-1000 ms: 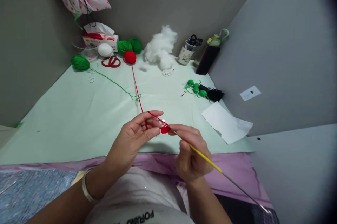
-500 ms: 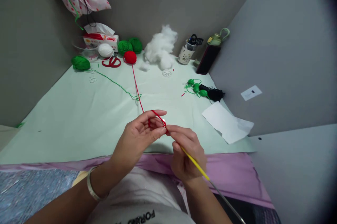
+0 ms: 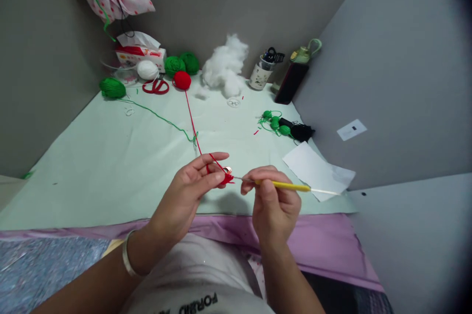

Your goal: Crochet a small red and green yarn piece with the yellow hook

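Note:
Between thumb and fingers, my left hand (image 3: pixel 191 184) pinches a small red crochet piece (image 3: pixel 227 179), and red yarn (image 3: pixel 192 122) loops over its raised index finger. That strand runs back to a red yarn ball (image 3: pixel 182 80). My right hand (image 3: pixel 276 201) is closed around the yellow handle of a crochet hook (image 3: pixel 287 185). The hook lies nearly level, its metal tip at the right edge of the red piece. A small shiny ring-like item (image 3: pixel 228 170) shows just above the piece; its kind is unclear.
Red-handled scissors (image 3: pixel 156 87), a white yarn ball (image 3: pixel 148 70) and green yarn (image 3: pixel 112 88) lie at the back left. White stuffing (image 3: pixel 225 66) sits at the back middle, beside a cup (image 3: pixel 261 74). Rightward are a phone (image 3: pixel 292 83), green crocheted pieces (image 3: pixel 275 123) and paper (image 3: pixel 319 171).
My right hand has moved right and turned, swinging the hook from a steep slant to nearly level. More of the red piece shows now. My left hand has barely shifted.

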`<state>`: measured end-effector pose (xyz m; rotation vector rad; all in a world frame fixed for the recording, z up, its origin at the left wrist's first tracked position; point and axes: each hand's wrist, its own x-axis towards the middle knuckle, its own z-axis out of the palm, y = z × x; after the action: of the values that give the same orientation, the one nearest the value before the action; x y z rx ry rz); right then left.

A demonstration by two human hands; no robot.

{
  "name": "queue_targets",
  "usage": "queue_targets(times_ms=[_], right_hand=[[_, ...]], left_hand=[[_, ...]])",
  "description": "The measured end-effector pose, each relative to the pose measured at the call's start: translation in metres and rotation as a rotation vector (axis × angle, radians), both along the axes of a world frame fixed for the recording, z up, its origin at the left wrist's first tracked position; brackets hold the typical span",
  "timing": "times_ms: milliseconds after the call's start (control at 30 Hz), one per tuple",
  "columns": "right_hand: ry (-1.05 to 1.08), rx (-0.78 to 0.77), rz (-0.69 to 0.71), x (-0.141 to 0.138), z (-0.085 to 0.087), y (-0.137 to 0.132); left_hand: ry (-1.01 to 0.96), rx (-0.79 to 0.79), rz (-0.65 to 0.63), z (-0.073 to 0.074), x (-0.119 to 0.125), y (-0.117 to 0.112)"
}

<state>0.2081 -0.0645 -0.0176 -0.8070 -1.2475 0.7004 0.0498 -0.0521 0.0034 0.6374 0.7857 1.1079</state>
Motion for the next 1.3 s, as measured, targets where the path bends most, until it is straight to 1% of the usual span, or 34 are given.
queue_targets(times_ms=[33, 100, 233, 300, 400, 467, 500, 567, 633, 733, 867, 1000, 1167, 1233, 1300], right_hand=[[0.048, -0.028, 0.032, -0.001, 0.001, 0.001], [0.035, -0.026, 0.051, -0.003, 0.002, 0.003], [-0.1, 0.029, -0.031, -0.006, 0.002, 0.003], [-0.219, 0.063, -0.068, -0.006, 0.0, 0.0], [-0.494, 0.226, -0.173, -0.005, -0.005, -0.002], [-0.559, 0.299, -0.227, -0.004, -0.008, -0.003], [-0.538, 0.293, -0.23, -0.003, -0.008, -0.003], [-0.438, 0.227, -0.197, -0.003, -0.007, -0.003], [-0.306, 0.157, -0.159, -0.002, -0.004, -0.003], [-0.136, 0.099, -0.115, -0.002, 0.0, -0.003], [-0.032, 0.04, -0.073, -0.002, 0.004, -0.004], [0.02, -0.007, -0.049, -0.001, 0.007, -0.003], [0.068, -0.071, 0.062, -0.003, 0.008, 0.001], [-0.001, -0.059, 0.048, -0.005, 0.005, -0.001], [-0.22, 0.028, -0.065, -0.006, 0.0, -0.003]], left_hand=[[0.028, 0.044, 0.017, -0.001, 0.001, -0.001], [0.059, 0.103, 0.019, -0.002, 0.005, -0.002], [0.059, 0.114, -0.021, -0.005, 0.009, -0.004], [0.038, 0.1, -0.001, -0.004, 0.009, -0.003], [-0.038, 0.024, 0.033, -0.001, 0.01, -0.001], [-0.1, -0.046, 0.004, 0.001, 0.01, 0.0], [-0.127, -0.074, -0.02, 0.001, 0.01, 0.0], [-0.164, -0.105, -0.043, 0.002, 0.008, 0.0], [-0.173, -0.115, -0.034, 0.001, 0.007, 0.0], [-0.16, -0.125, -0.007, 0.001, 0.005, 0.0], [-0.141, -0.126, -0.006, 0.002, 0.002, 0.001], [-0.114, -0.105, 0.001, 0.004, 0.001, 0.001], [0.009, 0.03, 0.056, 0.002, 0.004, -0.001], [0.044, 0.077, 0.082, -0.001, 0.006, -0.004], [0.062, 0.093, 0.092, -0.003, 0.009, -0.006]])
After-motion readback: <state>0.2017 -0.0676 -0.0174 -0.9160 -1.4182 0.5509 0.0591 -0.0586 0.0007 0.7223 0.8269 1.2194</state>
